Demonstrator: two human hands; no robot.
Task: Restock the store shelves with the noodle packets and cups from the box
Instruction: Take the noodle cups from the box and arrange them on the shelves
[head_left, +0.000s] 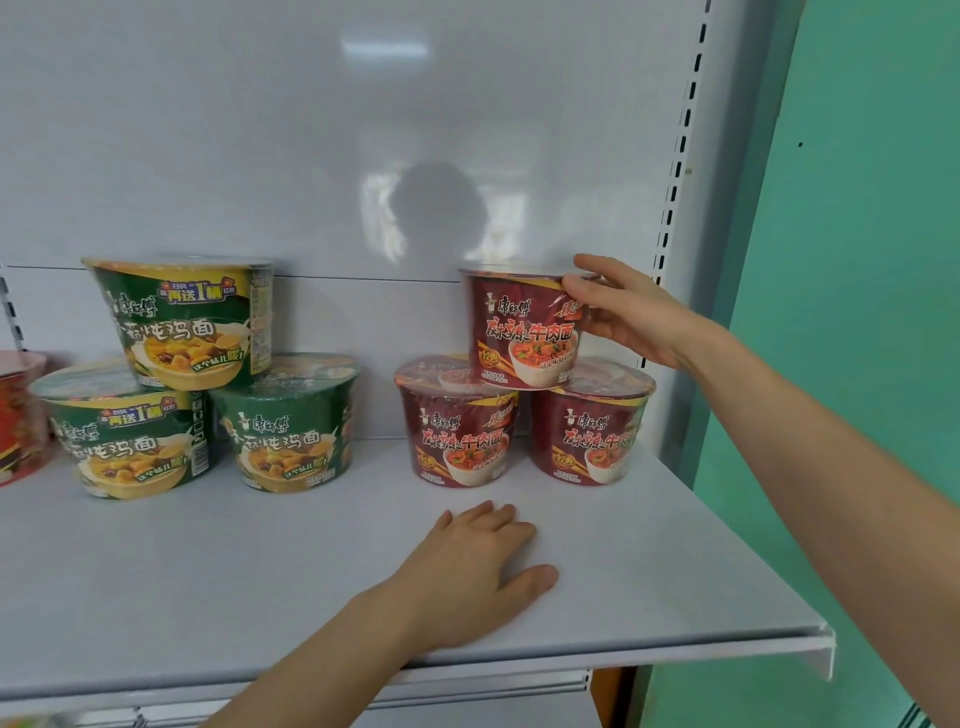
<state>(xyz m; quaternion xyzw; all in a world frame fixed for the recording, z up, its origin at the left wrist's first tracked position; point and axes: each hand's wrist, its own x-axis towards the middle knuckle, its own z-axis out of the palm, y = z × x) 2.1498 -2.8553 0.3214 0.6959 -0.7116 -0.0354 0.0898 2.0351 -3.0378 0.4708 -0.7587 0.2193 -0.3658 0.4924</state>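
Red noodle cup (524, 332) stands upright, lid up, label facing out, bridging two red cups (460, 423) below. Right hand (631, 312) grips its right rim and side. Left hand (475, 569) lies flat, fingers spread, on the shelf (208, 561); green cups (192, 322) stand far to its left.

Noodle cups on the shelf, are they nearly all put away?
Done: three green cups stacked in a pyramid, two red cups on the shelf. In hand: the right hand sets a third red cup on top; the left hand rests flat. Left: unknown, the box isn't visible.
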